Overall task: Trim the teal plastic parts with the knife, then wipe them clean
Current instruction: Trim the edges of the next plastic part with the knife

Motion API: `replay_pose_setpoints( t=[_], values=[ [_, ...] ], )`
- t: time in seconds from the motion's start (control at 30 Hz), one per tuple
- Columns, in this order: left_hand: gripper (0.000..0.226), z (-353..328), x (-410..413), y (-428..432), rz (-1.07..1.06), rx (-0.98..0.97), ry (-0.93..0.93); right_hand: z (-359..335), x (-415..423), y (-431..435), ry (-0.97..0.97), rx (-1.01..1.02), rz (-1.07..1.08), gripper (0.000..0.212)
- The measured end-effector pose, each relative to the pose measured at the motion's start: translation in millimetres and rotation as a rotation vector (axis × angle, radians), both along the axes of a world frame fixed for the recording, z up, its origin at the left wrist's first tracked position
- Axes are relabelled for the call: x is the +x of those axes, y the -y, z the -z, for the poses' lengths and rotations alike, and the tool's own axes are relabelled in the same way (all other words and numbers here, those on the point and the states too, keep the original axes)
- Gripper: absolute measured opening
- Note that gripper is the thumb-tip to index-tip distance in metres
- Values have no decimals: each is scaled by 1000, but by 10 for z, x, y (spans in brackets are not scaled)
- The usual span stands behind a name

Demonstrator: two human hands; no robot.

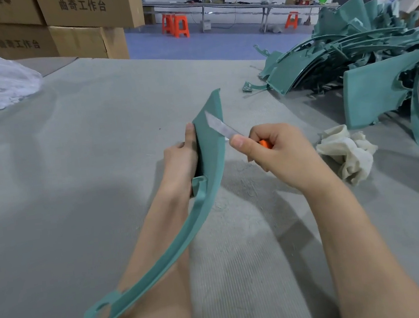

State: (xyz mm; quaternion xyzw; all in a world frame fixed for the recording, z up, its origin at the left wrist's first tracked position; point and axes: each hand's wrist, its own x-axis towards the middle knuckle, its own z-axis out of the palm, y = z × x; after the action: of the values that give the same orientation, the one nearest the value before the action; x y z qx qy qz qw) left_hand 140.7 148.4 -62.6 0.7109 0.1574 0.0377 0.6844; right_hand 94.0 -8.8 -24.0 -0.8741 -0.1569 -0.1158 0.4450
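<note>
Forearms (150, 285) over grey felt table (76, 201), cartons (77, 40) beyond; left hand (179, 162) clasps teal part (209, 145), right hand (282, 155) clasps knife (219, 127), blade against it.

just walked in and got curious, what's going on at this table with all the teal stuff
A person is mid-trim. Their left grip holds a long curved teal part above the grey table. The right grip holds an orange-handled knife, its blade against the part's wide upper end. A crumpled white cloth lies untouched to the right, beside a pile of teal parts. Wiping is not yet done.
</note>
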Motion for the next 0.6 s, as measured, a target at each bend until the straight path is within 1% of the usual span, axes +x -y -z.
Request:
replay_pose_setpoints(
  t=[0.13, 0.3, 0.4, 0.53, 0.6],
  values=[
    [57, -2, 0, -7, 8, 44, -25, 20, 36, -15, 5, 37, 78, 81],
    [53, 17, 13, -8, 42, 57, 8, 22, 91, 72, 71, 43, 263, 72],
    [58, 0, -16, -39, 18, 21, -21, -16, 43, 84, 44, 71, 169, 73],
    [59, -7, -26, -73, -6, -7, -26, -50, -16, 63, -26, 61, -14, 77],
    [57, -7, -49, -104, -20, -46, -4, -47, -33, 46, -69, 55, -94, 75]
  ],
)
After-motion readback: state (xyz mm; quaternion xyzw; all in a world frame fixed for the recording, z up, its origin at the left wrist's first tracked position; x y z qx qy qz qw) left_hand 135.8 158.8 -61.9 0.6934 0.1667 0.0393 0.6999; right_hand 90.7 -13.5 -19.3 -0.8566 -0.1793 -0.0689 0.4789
